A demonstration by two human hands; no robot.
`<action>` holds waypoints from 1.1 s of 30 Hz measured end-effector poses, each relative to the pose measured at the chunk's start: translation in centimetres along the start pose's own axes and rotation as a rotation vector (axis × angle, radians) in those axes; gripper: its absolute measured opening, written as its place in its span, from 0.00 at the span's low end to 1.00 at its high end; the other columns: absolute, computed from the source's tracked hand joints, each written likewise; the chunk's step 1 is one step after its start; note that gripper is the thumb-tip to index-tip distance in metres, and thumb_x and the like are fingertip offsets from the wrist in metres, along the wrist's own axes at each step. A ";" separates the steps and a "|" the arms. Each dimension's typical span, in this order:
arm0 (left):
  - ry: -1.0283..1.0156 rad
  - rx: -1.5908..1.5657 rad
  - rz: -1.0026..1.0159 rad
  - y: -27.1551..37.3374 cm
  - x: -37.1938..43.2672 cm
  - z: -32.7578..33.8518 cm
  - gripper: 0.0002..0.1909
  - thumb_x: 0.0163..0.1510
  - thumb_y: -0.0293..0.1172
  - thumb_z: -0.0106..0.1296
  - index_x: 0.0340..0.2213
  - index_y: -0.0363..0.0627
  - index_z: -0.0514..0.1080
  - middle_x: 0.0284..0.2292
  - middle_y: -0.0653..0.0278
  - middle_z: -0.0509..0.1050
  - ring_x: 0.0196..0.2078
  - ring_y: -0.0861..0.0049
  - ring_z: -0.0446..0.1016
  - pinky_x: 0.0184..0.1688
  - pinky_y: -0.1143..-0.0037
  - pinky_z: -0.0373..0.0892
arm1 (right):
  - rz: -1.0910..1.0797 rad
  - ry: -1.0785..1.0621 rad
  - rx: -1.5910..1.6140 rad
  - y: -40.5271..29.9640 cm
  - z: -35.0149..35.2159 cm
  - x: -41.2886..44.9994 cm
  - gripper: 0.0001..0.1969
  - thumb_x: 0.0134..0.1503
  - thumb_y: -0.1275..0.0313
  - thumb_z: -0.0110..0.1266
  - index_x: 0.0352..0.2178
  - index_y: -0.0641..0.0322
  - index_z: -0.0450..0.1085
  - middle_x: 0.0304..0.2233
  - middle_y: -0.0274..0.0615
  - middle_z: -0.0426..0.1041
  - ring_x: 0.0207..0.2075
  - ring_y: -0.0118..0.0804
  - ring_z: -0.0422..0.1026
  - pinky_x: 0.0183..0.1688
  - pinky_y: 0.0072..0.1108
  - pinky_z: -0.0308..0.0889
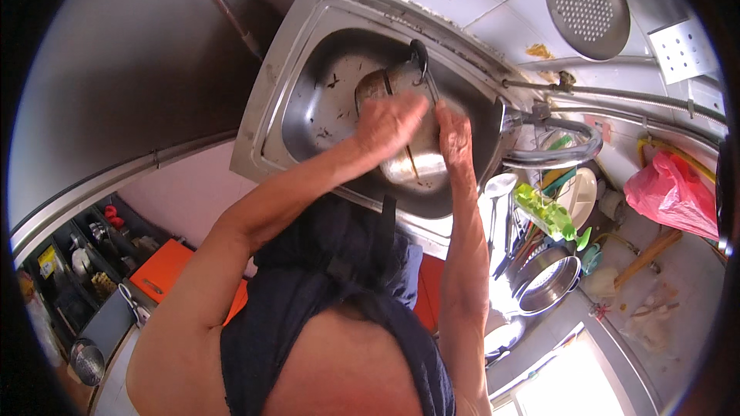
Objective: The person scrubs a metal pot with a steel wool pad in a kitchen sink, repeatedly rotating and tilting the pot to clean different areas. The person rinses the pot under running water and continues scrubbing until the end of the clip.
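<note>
A metal pot or kettle [399,167] with brown stains and a dark curved handle [420,60] lies in the stainless steel sink [341,60]. Over its side is my left hand [393,121], blurred, its fingers pointing toward my other hand. My right hand [455,130] is at the vessel's right edge, with its fingertips near a thin metal rod or rim. Whether either hand grips anything is unclear, since the fingers are partly hidden. Dark scraps [333,81] lie on the sink floor.
A curved metal faucet [555,156] reaches from the right wall. Beyond the sink's right side stand a green plastic rack [543,211], ladles, and a steel pot [546,280]. A skimmer [587,8] hangs at upper right, above a pink plastic bag [673,190]. Orange drawers [162,268] are at lower left.
</note>
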State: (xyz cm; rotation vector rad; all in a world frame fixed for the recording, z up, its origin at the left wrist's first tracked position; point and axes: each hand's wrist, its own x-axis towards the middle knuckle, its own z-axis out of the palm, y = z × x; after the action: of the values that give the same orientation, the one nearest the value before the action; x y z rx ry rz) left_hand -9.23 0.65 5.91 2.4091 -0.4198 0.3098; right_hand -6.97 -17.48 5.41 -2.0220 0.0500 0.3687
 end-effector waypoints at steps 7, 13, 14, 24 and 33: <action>0.060 0.023 0.202 2.4 -1.9 1.2 0.05 0.53 0.30 0.55 0.32 0.46 0.71 0.23 0.62 0.71 0.24 0.64 0.76 0.24 0.67 0.74 | 0.080 -0.033 -0.009 0.9 0.0 -0.2 0.30 0.68 0.52 0.46 0.24 0.74 0.69 0.17 0.47 0.60 0.23 0.34 0.56 0.27 0.34 0.58; 0.016 0.045 -0.084 -0.7 2.5 0.2 0.09 0.53 0.29 0.58 0.30 0.45 0.67 0.26 0.57 0.73 0.28 0.58 0.77 0.27 0.63 0.72 | -0.260 0.179 -0.092 2.1 0.3 -1.0 0.23 0.70 0.61 0.41 0.28 0.72 0.68 0.20 0.58 0.67 0.21 0.50 0.64 0.28 0.37 0.58; -0.030 -0.006 -0.044 0.1 1.9 0.1 0.10 0.51 0.29 0.59 0.30 0.45 0.67 0.26 0.59 0.72 0.29 0.58 0.77 0.27 0.63 0.73 | -0.271 0.200 -0.261 2.9 0.3 -0.9 0.20 0.68 0.65 0.39 0.31 0.72 0.70 0.26 0.62 0.73 0.26 0.62 0.70 0.31 0.41 0.61; -0.024 0.067 -0.161 -1.7 3.7 0.1 0.11 0.55 0.34 0.60 0.34 0.45 0.68 0.31 0.59 0.73 0.30 0.55 0.76 0.30 0.62 0.73 | -0.404 0.345 -0.405 4.0 1.0 -4.6 0.14 0.69 0.66 0.41 0.31 0.62 0.69 0.19 0.57 0.68 0.21 0.63 0.70 0.25 0.43 0.64; 0.119 -0.059 -0.188 -0.9 2.9 1.3 0.21 0.48 0.24 0.62 0.44 0.43 0.68 0.39 0.54 0.73 0.42 0.53 0.72 0.46 0.59 0.69 | -0.117 0.301 0.046 6.7 2.6 -8.4 0.27 0.71 0.53 0.38 0.25 0.66 0.60 0.18 0.45 0.52 0.22 0.37 0.50 0.25 0.34 0.51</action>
State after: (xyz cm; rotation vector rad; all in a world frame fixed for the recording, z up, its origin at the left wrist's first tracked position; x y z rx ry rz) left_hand -6.03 -0.18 5.32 2.3367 -0.1458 0.3490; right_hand -16.87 -19.37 0.85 -2.0090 0.1253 -0.0126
